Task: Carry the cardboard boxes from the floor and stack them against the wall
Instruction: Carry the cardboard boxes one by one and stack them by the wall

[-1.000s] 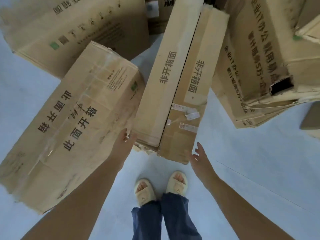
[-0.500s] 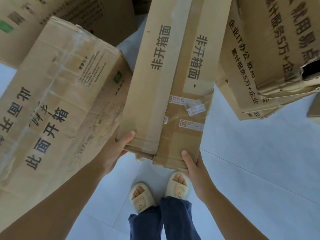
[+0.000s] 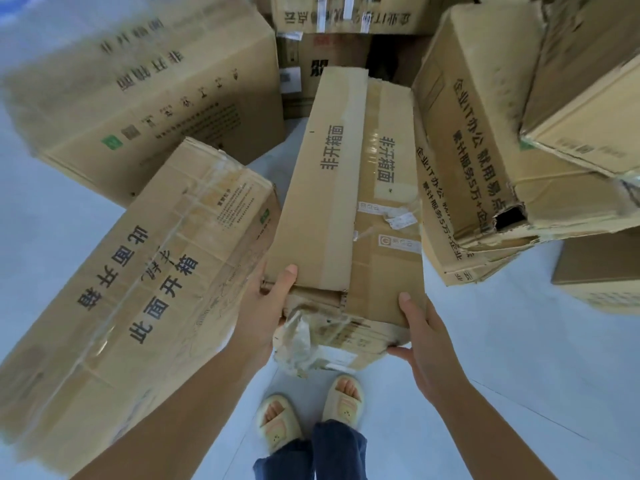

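Both hands clasp the near end of the long narrow box (image 3: 349, 209): the left hand (image 3: 266, 306) curls round its near left corner with the thumb on the top face, and the right hand (image 3: 424, 337) grips the near right corner, thumb on top and fingers under the end. This box points away from the person, its near end above the slippers (image 3: 304, 410), with torn clear tape hanging from that end. Its flaps are taped down, so what is inside cannot be seen; the same holds for every other carton.

Just to its left lies a big taped box (image 3: 138, 271), and a larger box (image 3: 149, 88) sits further left and far. To the right a tilted stack of boxes (image 3: 485, 168) crowds close, one with a torn hole at its corner. More cartons (image 3: 346, 15) stand at the far side.

Pale blue-grey floor (image 3: 519, 358) shows bare at the near right and along the far left edge.
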Motion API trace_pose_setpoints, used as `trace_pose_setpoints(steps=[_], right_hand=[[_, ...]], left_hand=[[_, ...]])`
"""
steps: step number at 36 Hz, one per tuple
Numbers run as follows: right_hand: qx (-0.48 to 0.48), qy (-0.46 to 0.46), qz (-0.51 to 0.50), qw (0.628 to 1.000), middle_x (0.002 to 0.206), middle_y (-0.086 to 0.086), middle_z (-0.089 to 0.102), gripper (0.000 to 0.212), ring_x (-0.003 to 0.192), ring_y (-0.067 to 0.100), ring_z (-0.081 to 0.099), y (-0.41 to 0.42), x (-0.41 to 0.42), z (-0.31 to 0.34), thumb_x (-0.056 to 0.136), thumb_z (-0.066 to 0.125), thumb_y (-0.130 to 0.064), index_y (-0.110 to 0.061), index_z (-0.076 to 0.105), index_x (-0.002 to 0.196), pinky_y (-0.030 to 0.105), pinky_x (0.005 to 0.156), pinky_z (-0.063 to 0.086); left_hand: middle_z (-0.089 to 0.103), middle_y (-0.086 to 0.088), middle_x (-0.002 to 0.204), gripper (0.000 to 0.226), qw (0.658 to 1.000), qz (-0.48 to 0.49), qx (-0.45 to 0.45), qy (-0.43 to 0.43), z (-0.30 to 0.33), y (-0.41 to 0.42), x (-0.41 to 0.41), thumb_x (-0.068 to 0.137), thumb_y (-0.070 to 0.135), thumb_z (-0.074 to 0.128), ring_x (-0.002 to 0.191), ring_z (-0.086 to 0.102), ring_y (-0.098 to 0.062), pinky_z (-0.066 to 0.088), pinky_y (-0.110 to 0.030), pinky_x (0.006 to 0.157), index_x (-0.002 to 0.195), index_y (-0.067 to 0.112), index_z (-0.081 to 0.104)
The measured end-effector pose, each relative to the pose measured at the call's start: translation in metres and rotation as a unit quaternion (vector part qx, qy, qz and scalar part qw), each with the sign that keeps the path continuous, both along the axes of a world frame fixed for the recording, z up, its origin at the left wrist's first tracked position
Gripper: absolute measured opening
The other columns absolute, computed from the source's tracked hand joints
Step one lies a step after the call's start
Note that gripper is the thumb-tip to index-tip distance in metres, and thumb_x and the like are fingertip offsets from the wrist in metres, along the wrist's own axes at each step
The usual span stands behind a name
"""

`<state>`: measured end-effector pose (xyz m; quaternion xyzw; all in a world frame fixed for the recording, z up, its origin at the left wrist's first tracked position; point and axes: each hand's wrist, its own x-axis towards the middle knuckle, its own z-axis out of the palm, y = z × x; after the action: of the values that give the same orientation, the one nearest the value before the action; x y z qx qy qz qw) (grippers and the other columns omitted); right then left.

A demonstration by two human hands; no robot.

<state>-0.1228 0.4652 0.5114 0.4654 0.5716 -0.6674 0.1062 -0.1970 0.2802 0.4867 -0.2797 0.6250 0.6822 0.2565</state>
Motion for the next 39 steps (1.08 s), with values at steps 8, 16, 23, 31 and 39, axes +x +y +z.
trace_pose_setpoints(steps=[8, 16, 23, 31, 39], right_hand=[[0.047, -0.040, 0.029, 0.998, 0.098, -0.009, 0.065, 0.025, 0.085, 0.012, 0.062, -0.015, 0.041, 0.070, 0.099, 0.045, -0.031, -0.032, 0.052, 0.123, 0.059, 0.088, 0.051], [0.051, -0.067, 0.041, 0.996, 0.099, -0.006, 0.064, 0.019, 0.087, 0.016, 0.061, -0.030, 0.110, 0.119, 0.099, 0.045, -0.033, -0.032, 0.053, 0.117, 0.056, 0.084, 0.053], [0.060, -0.052, 0.082, 0.993, 0.099, -0.002, 0.065, 0.021, 0.085, 0.019, 0.063, -0.033, 0.178, 0.153, 0.099, 0.046, -0.034, -0.030, 0.054, 0.118, 0.056, 0.080, 0.053], [0.073, -0.002, 0.144, 0.987, 0.108, -0.002, 0.065, 0.033, 0.093, 0.020, 0.064, -0.001, 0.293, 0.190, 0.098, 0.047, -0.036, -0.031, 0.049, 0.130, 0.054, 0.082, 0.055], [0.075, 0.043, 0.141, 0.986, 0.104, -0.009, 0.066, 0.029, 0.091, 0.013, 0.064, 0.021, 0.414, 0.240, 0.098, 0.046, -0.037, -0.034, 0.050, 0.127, 0.047, 0.080, 0.055]], left_hand=[[0.069, 0.017, 0.088, 0.047, 0.999, -0.003, -0.012, -0.043, 0.065, -0.013, 0.048, 0.090, 0.034, 0.064, 0.086, 0.066, -0.011, 0.053, -0.052, 0.090, 0.133, 0.038, 0.045], [0.069, 0.002, 0.095, 0.023, 0.998, -0.008, -0.020, -0.063, 0.114, -0.027, 0.126, 0.092, 0.033, 0.061, 0.085, 0.067, -0.022, 0.056, -0.049, 0.079, 0.112, 0.042, 0.053], [0.065, 0.007, 0.088, 0.012, 0.998, 0.022, -0.017, -0.052, 0.159, -0.032, 0.202, 0.094, 0.032, 0.057, 0.076, 0.063, -0.012, 0.054, -0.049, 0.082, 0.097, 0.043, 0.051], [0.066, 0.007, 0.098, 0.029, 0.997, 0.072, -0.019, 0.005, 0.203, -0.007, 0.338, 0.094, 0.033, 0.058, 0.086, 0.064, -0.015, 0.053, -0.044, 0.080, 0.121, 0.040, 0.049], [0.065, 0.005, 0.095, 0.031, 0.996, 0.083, -0.012, 0.031, 0.256, 0.016, 0.459, 0.094, 0.035, 0.057, 0.085, 0.060, -0.020, 0.048, -0.056, 0.091, 0.125, 0.034, 0.052]])
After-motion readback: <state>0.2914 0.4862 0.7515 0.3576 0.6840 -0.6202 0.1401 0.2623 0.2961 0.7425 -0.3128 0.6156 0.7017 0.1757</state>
